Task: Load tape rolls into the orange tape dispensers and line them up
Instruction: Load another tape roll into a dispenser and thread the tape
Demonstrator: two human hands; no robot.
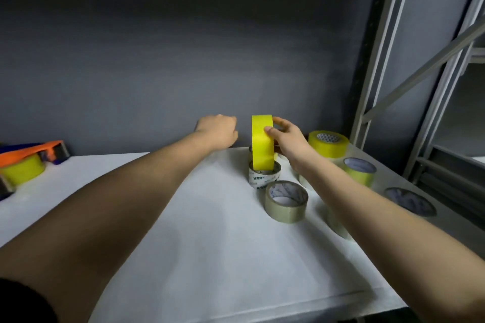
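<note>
My right hand (pixel 287 140) grips a bright yellow tape roll (pixel 263 141) and holds it on edge above a clear roll (pixel 263 178) on the white table (pixel 204 231). My left hand (pixel 217 131) hovers just left of the yellow roll with curled fingers and nothing visible in it. An orange tape dispenser (pixel 29 158) loaded with a yellow-green roll sits at the far left of the table. More rolls lie flat at the right: a tan one (pixel 286 200), a yellow one (pixel 328 143), a yellow-green one (pixel 359 170) and a dark one (pixel 409 200).
A dark grey wall (pixel 183 60) rises right behind the table. A grey metal shelf frame (pixel 409 73) stands to the right. Another roll (pixel 337 225) is partly hidden under my right forearm.
</note>
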